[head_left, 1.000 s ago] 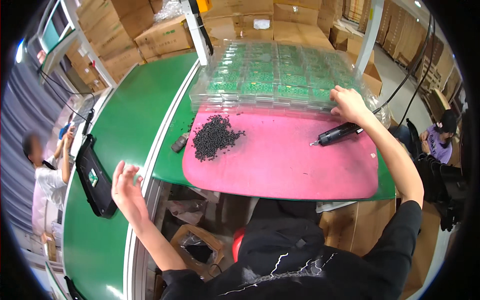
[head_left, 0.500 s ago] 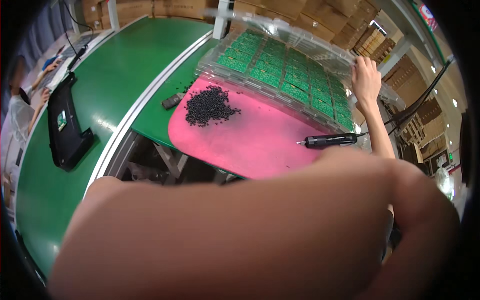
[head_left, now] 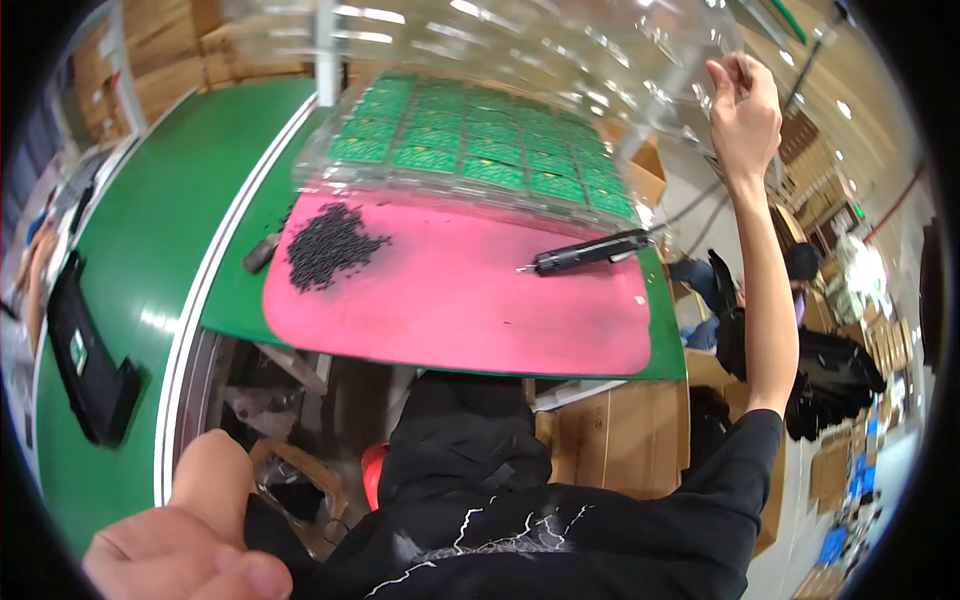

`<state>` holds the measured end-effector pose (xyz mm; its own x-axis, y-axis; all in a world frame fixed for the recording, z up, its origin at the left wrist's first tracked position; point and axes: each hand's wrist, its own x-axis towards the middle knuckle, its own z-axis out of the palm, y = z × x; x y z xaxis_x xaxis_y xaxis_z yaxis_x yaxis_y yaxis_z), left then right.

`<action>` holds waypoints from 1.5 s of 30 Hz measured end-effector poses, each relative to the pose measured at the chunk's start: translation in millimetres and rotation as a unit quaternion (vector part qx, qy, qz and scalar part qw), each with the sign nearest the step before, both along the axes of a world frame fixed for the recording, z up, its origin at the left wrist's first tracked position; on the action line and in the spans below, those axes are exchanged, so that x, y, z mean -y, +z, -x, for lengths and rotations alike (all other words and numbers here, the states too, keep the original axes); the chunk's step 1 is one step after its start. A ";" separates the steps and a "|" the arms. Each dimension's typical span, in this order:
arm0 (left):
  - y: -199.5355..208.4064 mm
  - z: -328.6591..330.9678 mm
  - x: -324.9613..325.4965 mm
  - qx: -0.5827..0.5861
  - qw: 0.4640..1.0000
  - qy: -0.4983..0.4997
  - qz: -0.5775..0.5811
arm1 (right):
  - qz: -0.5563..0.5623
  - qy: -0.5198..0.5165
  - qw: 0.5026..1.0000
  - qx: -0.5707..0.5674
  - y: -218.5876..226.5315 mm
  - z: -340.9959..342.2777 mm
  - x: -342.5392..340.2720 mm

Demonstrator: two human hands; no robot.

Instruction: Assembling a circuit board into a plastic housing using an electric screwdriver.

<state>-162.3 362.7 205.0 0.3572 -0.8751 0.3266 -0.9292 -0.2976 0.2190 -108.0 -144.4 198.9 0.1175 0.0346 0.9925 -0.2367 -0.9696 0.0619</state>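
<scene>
Cover of clear, thin plastic (head_left: 480, 30), wide and motion-blurred: held tilted above the workbench, its right corner gripped between the bent fingers and thumb of the bare right hand (head_left: 745, 120). Beneath it, a shallow transparent plastic tray (head_left: 440, 186) is seen at the back of the bench, filled with rows of rectangular green circuit boards (head_left: 495, 140). Bare left hand (head_left: 190, 565): placed low at the left, close to the camera; whether its fingers are closed or spread cannot be told. In front of the tray, a pink mat with rounded corners (head_left: 470, 310) is laid. On its left part is heaped a pile of small black pieces (head_left: 330, 245); on its right, a black cylindrical power screwdriver (head_left: 590, 252) is rested, tip pointed left. Just beside the mat, a dark grey stubby object (head_left: 262, 253) is set. Farther left, a long black plastic housing (head_left: 90, 370) is placed on a smooth green surface (head_left: 180, 250).
</scene>
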 end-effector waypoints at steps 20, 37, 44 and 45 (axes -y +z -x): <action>-366.0 46.7 264.8 -0.409 0.690 -0.596 -0.044 | -0.301 0.214 0.840 0.398 -90.9 401.9 -94.5; -451.9 69.3 274.8 -0.417 0.642 -0.595 -0.246 | -0.155 -0.165 0.721 0.655 -208.4 608.9 -329.8; -451.9 81.1 281.8 -0.402 0.679 -0.558 -0.258 | -0.213 -0.063 0.684 0.695 -200.5 836.1 -398.1; -452.1 83.3 282.7 -0.402 0.683 -0.556 -0.251 | -0.209 -0.131 0.676 0.694 -203.3 845.7 -398.9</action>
